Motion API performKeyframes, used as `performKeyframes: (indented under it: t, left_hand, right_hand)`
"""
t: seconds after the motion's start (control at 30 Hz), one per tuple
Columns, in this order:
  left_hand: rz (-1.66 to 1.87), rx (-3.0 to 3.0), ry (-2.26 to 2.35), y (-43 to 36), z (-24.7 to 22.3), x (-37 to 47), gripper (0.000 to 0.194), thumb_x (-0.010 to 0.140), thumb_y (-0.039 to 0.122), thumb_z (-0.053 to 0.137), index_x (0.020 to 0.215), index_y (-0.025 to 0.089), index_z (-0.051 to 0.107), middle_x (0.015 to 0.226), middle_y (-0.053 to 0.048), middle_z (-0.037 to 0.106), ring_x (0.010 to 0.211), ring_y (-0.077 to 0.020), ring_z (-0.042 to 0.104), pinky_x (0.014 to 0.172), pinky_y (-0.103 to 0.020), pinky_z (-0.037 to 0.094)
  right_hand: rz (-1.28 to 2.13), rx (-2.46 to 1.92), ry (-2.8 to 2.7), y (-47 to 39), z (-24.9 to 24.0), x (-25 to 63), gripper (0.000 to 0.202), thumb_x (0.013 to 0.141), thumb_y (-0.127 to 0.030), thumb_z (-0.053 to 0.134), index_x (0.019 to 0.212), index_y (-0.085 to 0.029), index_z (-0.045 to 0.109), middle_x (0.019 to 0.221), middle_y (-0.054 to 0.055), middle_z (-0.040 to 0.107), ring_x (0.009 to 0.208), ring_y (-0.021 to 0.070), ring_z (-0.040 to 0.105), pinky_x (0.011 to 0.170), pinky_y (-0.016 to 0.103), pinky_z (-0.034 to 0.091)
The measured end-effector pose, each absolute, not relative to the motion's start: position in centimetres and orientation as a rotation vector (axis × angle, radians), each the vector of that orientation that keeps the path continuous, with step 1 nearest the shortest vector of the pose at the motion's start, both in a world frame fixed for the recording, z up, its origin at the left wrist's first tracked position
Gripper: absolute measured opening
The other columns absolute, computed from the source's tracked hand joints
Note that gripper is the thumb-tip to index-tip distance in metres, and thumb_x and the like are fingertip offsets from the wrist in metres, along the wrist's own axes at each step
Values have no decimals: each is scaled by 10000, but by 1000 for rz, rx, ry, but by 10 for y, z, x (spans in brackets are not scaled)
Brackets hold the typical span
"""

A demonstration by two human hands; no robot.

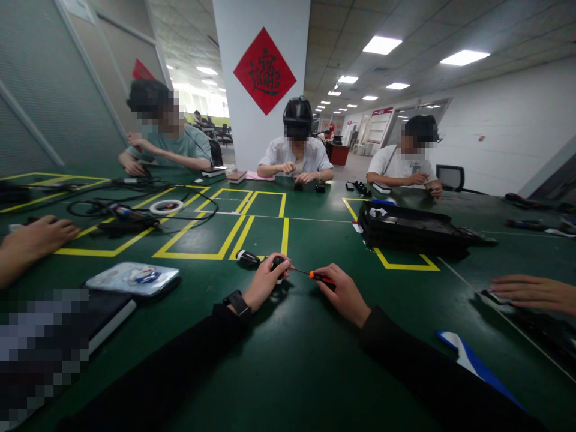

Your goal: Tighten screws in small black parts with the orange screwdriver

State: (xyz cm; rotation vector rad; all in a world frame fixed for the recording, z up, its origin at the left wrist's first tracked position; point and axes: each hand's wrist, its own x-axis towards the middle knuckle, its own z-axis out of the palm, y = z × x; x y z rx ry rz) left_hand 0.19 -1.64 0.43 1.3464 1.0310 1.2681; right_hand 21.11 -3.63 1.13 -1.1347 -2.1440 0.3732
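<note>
My left hand, with a dark watch at the wrist, is wrapped round a small black part above the green table. From the right, my right hand grips a screwdriver with a red-orange and black handle. The thin shaft points left and its tip reaches the black part or close to it; exact contact is too small to tell. Just beyond my left hand lies a black object with white bands.
A black tray stands back right, cables and a white tape roll back left. A patterned case and notebook lie left, a blue-white object right. Other people's hands rest at both sides; three people sit opposite.
</note>
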Motion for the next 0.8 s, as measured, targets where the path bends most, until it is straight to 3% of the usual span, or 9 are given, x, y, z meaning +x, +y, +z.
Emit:
performKeyframes:
  t: [0.33, 0.6, 0.8]
  left_hand:
    - [1209, 1283, 994, -20, 9, 2, 313, 732, 444, 512, 886, 171, 513, 718, -8, 601, 600, -97, 545, 583, -215, 411]
    - [1274, 1298, 953, -17, 3, 0, 255, 707, 374, 571, 834, 164, 501, 687, 4, 584, 548, -85, 530, 570, -219, 419]
    - [1359, 1186, 1059, -17, 10, 1, 157, 701, 307, 560, 759, 163, 540, 605, 25, 575, 480, -87, 522, 513, -213, 440]
  right_hand:
    - [364, -1134, -2158, -36, 12, 211, 235, 859, -225, 389, 1037, -186, 538, 959, 57, 557, 911, 159, 512, 824, 326, 403]
    - [417, -1054, -2172, -36, 8, 209, 225, 822, -207, 468, 1039, -204, 526, 961, 50, 518, 867, 145, 520, 784, 299, 422]
    - [209, -1013, -2234, -44, 46, 179, 352, 785, -263, 527, 1126, -190, 484, 1053, 102, 512, 1008, 228, 444, 870, 408, 350]
